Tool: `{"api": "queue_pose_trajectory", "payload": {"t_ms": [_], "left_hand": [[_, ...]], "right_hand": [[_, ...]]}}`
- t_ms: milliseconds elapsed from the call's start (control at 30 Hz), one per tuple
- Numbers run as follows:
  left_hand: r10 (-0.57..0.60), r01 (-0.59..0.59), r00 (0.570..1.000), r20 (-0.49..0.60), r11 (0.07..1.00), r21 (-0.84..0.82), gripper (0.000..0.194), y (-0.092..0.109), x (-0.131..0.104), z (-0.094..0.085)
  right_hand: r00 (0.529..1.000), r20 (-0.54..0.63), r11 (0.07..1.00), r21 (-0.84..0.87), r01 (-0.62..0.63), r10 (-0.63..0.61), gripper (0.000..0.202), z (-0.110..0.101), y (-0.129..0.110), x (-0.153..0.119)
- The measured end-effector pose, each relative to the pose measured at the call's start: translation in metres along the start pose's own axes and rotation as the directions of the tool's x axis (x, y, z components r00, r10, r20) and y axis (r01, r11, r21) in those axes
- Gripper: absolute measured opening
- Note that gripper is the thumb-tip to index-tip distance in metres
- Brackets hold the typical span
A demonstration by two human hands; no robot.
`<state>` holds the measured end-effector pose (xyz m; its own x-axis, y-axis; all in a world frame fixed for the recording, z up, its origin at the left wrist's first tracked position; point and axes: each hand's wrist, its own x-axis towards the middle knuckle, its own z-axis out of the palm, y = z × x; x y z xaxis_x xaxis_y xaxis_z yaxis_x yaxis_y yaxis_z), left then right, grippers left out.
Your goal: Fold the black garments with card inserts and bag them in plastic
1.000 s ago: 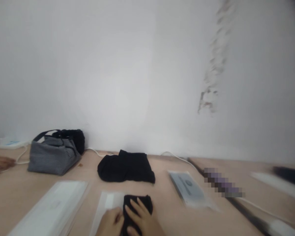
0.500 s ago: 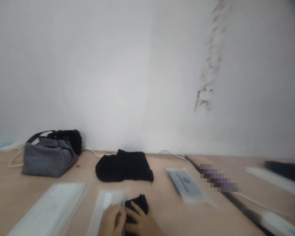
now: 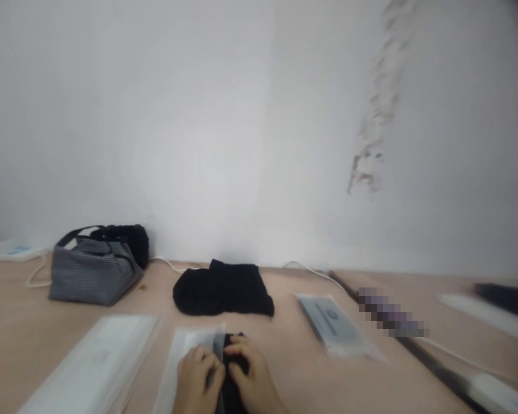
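At the bottom centre, my left hand (image 3: 197, 376) has its fingers bent and pressed on the edge of a clear plastic bag (image 3: 179, 339). My right hand (image 3: 252, 374) rests on a black cloth (image 3: 231, 397) beside the bag, its fingers curled over it with a gap between thumb and forefinger. The cloth's top end lies at the bag's right side, and its lower part is partly hidden by my hands. Behind them another black cloth item (image 3: 224, 288) lies flat on the table.
A stack of clear bags (image 3: 90, 359) lies at the left, with a grey striped bag (image 3: 90, 270) behind it. A grey packet (image 3: 332, 325) lies on the table (image 3: 319, 385) at the right. White cables run along the wall.
My right hand has moved up and its fingers have curled more over the cloth. Less of the cloth's top shows now. The whole view has shifted slightly.
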<state>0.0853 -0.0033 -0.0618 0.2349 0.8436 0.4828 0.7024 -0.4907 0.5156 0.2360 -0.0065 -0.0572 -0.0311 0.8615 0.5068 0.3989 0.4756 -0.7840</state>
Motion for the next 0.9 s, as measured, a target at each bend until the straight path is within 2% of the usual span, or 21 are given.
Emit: {"api": "queue_pose_trajectory", "payload": {"t_ms": [67, 133, 200, 267, 300, 367, 467, 633, 700, 800, 900], "left_hand": [[0.012, -0.012, 1.0, 0.0, 1.0, -0.025, 0.024, -0.001, 0.001, -0.002], [0.014, -0.014, 1.0, 0.0, 0.999, -0.046, 0.023, -0.003, 0.002, -0.003], [0.009, -0.009, 1.0, 0.009, 0.998, -0.056, 0.023, -0.005, 0.001, -0.002], [0.001, 0.001, 1.0, 0.025, 0.998, -0.058, 0.022, -0.004, 0.0, -0.001], [-0.006, 0.008, 0.999, 0.033, 0.998, -0.058, 0.022, -0.003, 0.0, -0.001], [-0.018, 0.022, 0.998, 0.062, 0.998, -0.058, 0.021, -0.001, -0.001, -0.001], [-0.01, 0.016, 0.994, 0.11, 0.998, -0.055, 0.021, 0.003, -0.002, 0.0], [0.007, -0.002, 0.989, 0.15, 0.999, -0.038, 0.02, 0.009, -0.003, -0.002], [0.014, -0.009, 0.987, 0.158, 0.999, -0.032, 0.02, 0.011, -0.002, -0.004], [0.043, -0.038, 0.986, 0.162, 0.999, -0.039, 0.02, 0.012, -0.002, -0.006], [0.093, -0.083, 0.98, 0.178, 0.994, -0.064, 0.018, 0.014, -0.001, -0.005]], "right_hand": [[0.989, -0.104, 0.994, 0.025, -0.106, 0.108, 0.018, -0.012, 0.009, -0.001], [0.949, -0.157, 0.961, 0.069, -0.266, 0.274, 0.021, -0.025, 0.019, -0.003], [0.878, -0.105, 0.877, 0.18, -0.445, 0.467, 0.035, -0.031, 0.028, -0.008], [0.818, 0.052, 0.764, 0.329, -0.555, 0.573, 0.047, -0.03, 0.032, -0.012], [0.812, 0.138, 0.718, 0.4, -0.57, 0.567, 0.052, -0.027, 0.032, -0.014], [0.83, 0.274, 0.66, 0.508, -0.554, 0.486, 0.057, -0.02, 0.029, -0.015], [0.84, 0.376, 0.639, 0.546, -0.542, 0.391, 0.055, -0.013, 0.018, -0.012], [0.849, 0.45, 0.678, 0.535, -0.504, 0.276, 0.052, -0.017, -0.004, -0.005], [0.833, 0.501, 0.686, 0.522, -0.507, 0.234, 0.052, -0.021, -0.009, -0.004], [0.804, 0.531, 0.69, 0.476, -0.545, 0.269, 0.05, -0.022, -0.009, -0.005], [0.823, 0.474, 0.703, 0.466, -0.537, 0.314, 0.044, -0.014, -0.004, -0.006]]}}
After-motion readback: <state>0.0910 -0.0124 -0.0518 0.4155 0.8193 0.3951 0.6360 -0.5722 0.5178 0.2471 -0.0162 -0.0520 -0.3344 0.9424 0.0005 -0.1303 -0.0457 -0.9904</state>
